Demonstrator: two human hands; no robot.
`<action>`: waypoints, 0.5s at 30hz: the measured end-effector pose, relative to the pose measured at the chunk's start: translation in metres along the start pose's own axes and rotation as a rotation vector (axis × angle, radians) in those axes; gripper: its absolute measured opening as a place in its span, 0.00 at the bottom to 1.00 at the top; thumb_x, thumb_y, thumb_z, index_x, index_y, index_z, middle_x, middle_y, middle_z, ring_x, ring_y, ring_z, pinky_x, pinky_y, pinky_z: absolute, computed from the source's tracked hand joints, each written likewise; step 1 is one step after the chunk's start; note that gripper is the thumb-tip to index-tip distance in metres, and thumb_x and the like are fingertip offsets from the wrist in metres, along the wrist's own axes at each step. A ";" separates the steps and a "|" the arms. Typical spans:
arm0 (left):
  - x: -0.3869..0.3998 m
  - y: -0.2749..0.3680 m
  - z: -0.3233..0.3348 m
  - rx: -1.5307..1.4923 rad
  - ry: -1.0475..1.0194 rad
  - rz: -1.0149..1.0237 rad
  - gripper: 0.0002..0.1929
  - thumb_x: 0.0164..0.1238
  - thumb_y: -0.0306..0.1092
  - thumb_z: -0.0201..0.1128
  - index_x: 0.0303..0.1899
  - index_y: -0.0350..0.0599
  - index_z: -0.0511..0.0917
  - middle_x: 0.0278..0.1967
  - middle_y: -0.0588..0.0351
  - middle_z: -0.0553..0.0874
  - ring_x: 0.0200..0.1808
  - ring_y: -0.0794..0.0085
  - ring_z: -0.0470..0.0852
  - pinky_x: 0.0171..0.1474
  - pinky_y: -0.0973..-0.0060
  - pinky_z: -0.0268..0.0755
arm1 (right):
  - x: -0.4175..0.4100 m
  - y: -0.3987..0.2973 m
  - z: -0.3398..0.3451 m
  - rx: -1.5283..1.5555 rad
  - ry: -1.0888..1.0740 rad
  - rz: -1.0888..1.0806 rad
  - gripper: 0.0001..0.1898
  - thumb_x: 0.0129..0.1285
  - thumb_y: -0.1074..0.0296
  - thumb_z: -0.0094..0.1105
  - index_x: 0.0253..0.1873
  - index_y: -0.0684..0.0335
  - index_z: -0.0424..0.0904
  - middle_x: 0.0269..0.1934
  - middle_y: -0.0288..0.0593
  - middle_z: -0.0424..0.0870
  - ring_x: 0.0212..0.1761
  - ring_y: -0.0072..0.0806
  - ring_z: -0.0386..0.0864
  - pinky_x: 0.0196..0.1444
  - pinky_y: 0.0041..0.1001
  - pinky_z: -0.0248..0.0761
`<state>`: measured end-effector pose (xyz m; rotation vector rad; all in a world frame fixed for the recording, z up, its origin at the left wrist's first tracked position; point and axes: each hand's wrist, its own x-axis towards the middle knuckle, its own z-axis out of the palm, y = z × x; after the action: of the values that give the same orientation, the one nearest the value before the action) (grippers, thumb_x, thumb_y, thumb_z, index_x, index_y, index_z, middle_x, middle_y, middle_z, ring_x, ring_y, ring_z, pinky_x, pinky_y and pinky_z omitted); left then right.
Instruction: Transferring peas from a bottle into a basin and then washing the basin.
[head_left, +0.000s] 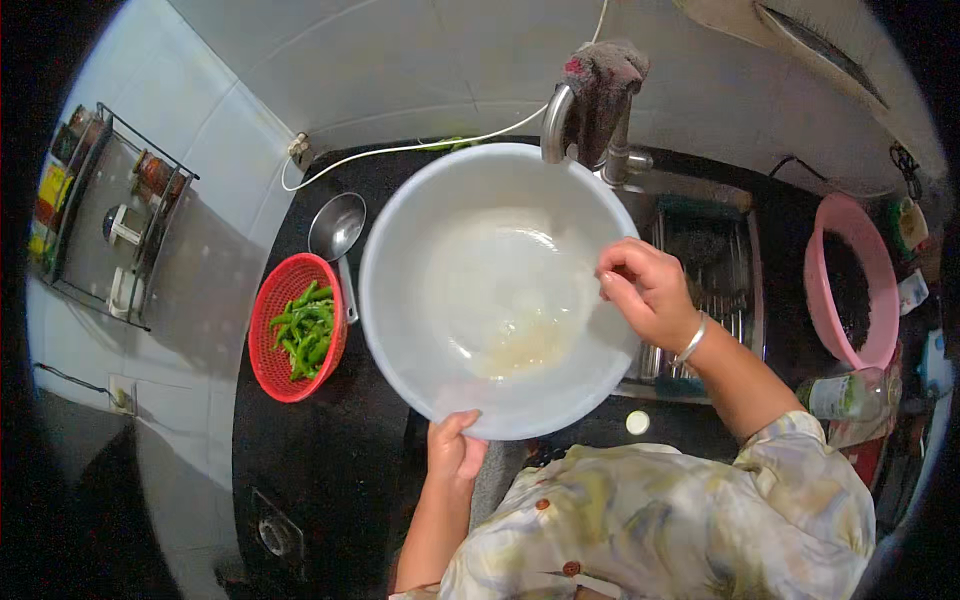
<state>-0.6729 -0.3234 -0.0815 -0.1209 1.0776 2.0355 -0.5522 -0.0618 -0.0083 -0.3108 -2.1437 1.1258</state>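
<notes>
A large white plastic basin (420, 247) is in front of me, with a little cloudy, pale liquid (529, 341) at its bottom. My left hand (455, 448) grips the basin's near rim, thumb on top and fingers beneath. Over the right side of the basin is my right hand (651, 289), its fingers curled in and the thumb near the index fingertip. Nothing shows between those fingers. Left of the basin stands a red mesh basket (259, 349) of green chili peppers (306, 330). A metal ladle (337, 229) lies behind the basket.
A grey cloth (604, 82) drapes over the curved metal faucet (553, 124) above the basin's far rim. The sink (705, 300) is partly hidden at right. Beyond it are a pink basin (889, 300) and a glass jar (847, 395). A white lid (637, 422) lies near me.
</notes>
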 end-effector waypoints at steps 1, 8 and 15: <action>0.003 -0.002 0.001 -0.068 -0.049 -0.108 0.29 0.46 0.17 0.54 0.57 0.34 0.62 0.51 0.46 0.73 0.54 0.54 0.72 0.57 0.56 0.65 | -0.001 -0.004 -0.003 -0.019 0.016 -0.004 0.03 0.55 0.74 0.52 0.33 0.66 0.72 0.28 0.47 0.75 0.29 0.39 0.75 0.34 0.31 0.68; 0.001 0.017 0.029 0.034 0.044 -0.325 0.19 0.49 0.27 0.58 0.46 0.36 0.70 0.38 0.49 0.80 0.36 0.61 0.81 0.35 0.66 0.78 | -0.023 0.019 -0.015 0.072 0.020 0.191 0.02 0.56 0.74 0.52 0.33 0.66 0.73 0.24 0.40 0.75 0.22 0.24 0.74 0.25 0.24 0.68; -0.035 0.069 0.014 0.394 0.077 -0.229 0.26 0.47 0.21 0.56 0.53 0.32 0.65 0.44 0.46 0.76 0.43 0.60 0.79 0.41 0.66 0.76 | -0.043 0.024 -0.001 0.418 -0.098 0.479 0.03 0.59 0.73 0.52 0.33 0.66 0.73 0.23 0.35 0.74 0.21 0.17 0.72 0.24 0.20 0.69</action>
<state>-0.6936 -0.3554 -0.0128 -0.1140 1.4231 1.5966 -0.5223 -0.0682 -0.0473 -0.6010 -1.8979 1.8562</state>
